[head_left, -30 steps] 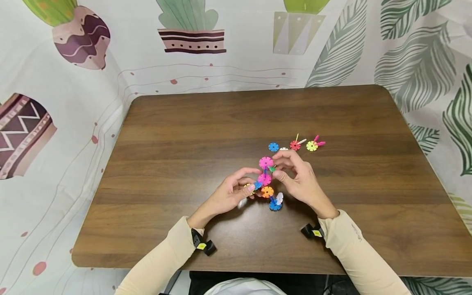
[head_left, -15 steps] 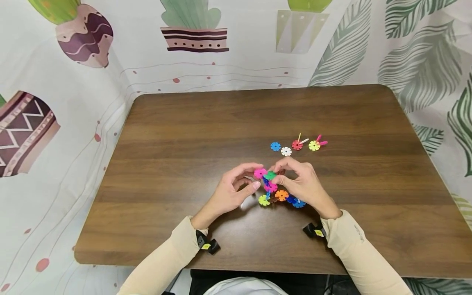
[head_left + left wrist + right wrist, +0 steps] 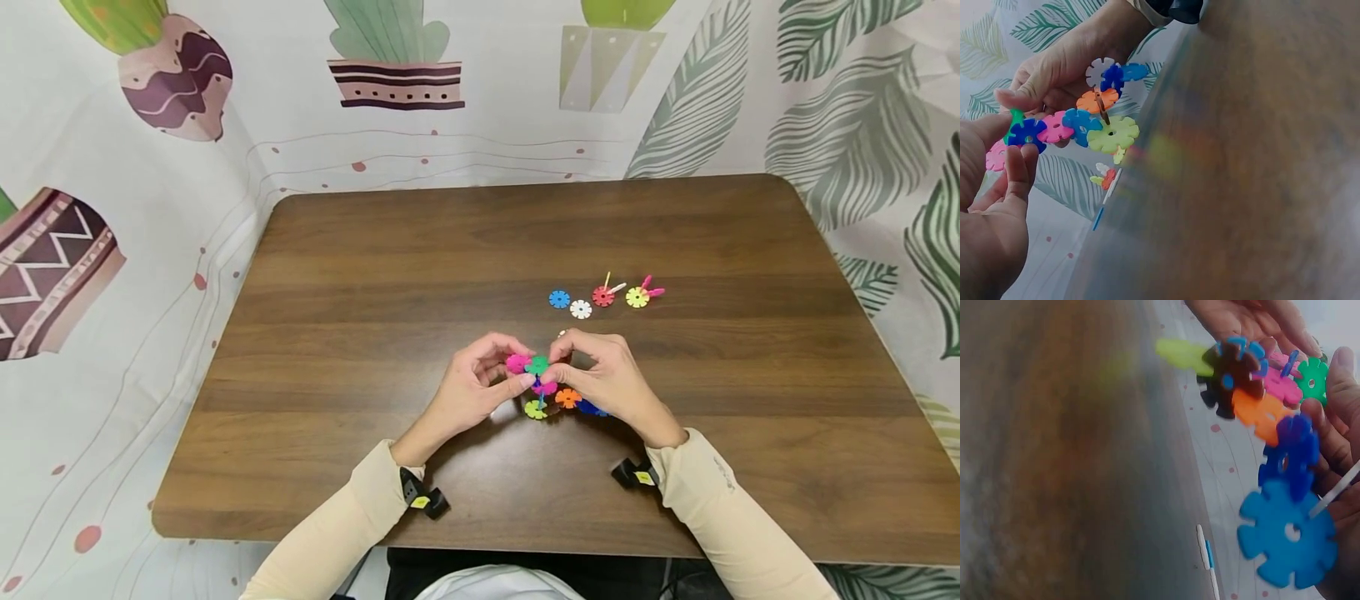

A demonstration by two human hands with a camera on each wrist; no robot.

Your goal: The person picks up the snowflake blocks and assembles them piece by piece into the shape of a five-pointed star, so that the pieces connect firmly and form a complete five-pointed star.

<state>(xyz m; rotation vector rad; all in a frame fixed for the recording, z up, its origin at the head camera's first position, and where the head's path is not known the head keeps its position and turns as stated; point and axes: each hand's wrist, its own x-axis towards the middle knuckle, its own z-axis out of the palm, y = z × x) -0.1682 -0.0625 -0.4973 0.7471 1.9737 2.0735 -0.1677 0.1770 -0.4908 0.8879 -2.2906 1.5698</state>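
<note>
A string of interlocking plastic snowflake discs hangs between my hands over the table. My left hand (image 3: 471,387) pinches its upper end, at the pink disc (image 3: 517,363) and the dark blue disc (image 3: 1027,134) beside it. With thumb and fingertips, my right hand (image 3: 611,379) pinches at the green disc (image 3: 537,365), which joins the blue one. Below, the string branches to a yellow-green disc (image 3: 535,409) and, past a brown disc (image 3: 1233,378), to an orange disc (image 3: 567,398). A light blue disc (image 3: 1288,534) ends that branch, near my right palm.
Beyond my hands on the wooden table (image 3: 360,292) lie a blue disc (image 3: 558,299), a white disc (image 3: 581,309), a red disc cluster (image 3: 602,297) and a yellow disc cluster (image 3: 637,297) with pink discs. A small pale piece peeks out behind my right hand.
The right hand has brought the green disc leftward and down against the string's upper end. My left hand has shifted its hold from the lower blue and yellow-green discs to the top.
</note>
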